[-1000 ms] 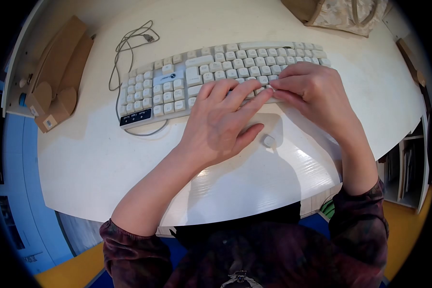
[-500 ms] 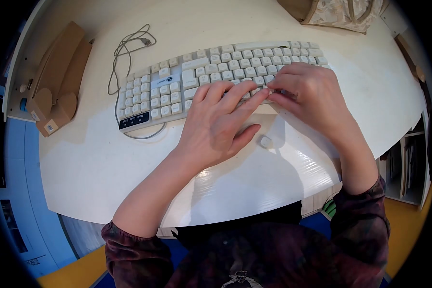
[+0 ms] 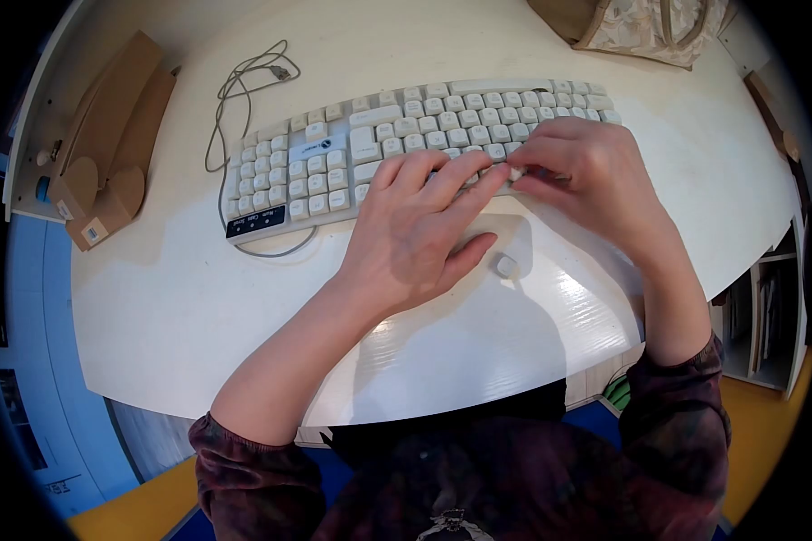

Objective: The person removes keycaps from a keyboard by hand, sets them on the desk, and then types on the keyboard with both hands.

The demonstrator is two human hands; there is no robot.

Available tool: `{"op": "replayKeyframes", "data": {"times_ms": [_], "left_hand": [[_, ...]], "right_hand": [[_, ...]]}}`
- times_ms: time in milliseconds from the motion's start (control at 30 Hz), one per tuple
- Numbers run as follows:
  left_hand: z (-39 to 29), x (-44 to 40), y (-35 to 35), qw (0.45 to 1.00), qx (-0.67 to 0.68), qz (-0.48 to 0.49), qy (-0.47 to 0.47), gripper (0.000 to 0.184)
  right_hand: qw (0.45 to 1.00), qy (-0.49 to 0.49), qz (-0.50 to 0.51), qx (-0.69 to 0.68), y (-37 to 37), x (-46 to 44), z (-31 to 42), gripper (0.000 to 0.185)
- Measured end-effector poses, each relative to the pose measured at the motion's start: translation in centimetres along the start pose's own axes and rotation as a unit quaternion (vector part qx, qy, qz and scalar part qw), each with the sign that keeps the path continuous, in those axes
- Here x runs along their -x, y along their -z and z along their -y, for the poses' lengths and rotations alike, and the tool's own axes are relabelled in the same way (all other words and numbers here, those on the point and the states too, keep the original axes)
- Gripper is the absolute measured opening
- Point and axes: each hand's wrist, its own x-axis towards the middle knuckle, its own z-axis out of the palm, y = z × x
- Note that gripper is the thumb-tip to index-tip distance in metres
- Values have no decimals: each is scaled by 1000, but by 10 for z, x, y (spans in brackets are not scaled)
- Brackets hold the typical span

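A white keyboard (image 3: 367, 118) lies on the desk, turned with its number pad to the left. My left hand (image 3: 415, 221) rests on the keyboard's near edge with its fingers spread and thumb apart, its index fingertip close to my right fingers. Over the keys on the right, my right hand (image 3: 579, 167) pinches a small white keycap (image 3: 516, 173) between thumb and index finger. Whether that keycap is fully off the keyboard, I cannot tell. One loose keycap (image 3: 505, 265) sits on the desk in front of the keyboard. Both hands hide part of the near key rows.
The keyboard's grey cable (image 3: 218, 135) lies coiled at the back left of the white desk (image 3: 180, 334). Brown cardboard pieces (image 3: 122, 135) stand at the left edge. A beige patterned bag (image 3: 636, 32) is at the back right. Shelves (image 3: 767, 307) stand beyond the right edge.
A white keycap now shows between my right thumb and index finger, where it was barely visible before. My left hand stays on the keyboard. The whole view has shifted slightly.
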Motion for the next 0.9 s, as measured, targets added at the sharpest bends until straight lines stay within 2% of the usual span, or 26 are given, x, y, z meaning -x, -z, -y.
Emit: {"op": "replayKeyframes", "data": {"times_ms": [133, 333, 533, 633, 733, 900], "left_hand": [[0, 0, 0, 1000, -2, -1, 0, 62], [1, 1, -1, 1000, -4, 0, -2, 62], [0, 1, 0, 1000, 2, -2, 1, 63], [-1, 0, 1, 1000, 3, 0, 3, 63], [-1, 0, 1, 1000, 0, 5, 1, 63], [-3, -1, 2, 1000, 7, -1, 3, 61]], "right_hand": [[1000, 5, -11, -9, -3, 0, 0, 22], [982, -109, 25, -153, 0, 0, -2, 16], [984, -113, 27, -134, -1, -2, 0, 14], [969, -178, 35, -168, 0, -3, 3, 13], [966, -193, 28, -169, -2, -3, 5, 12], [975, -175, 13, -140, -3, -1, 7, 13]]}}
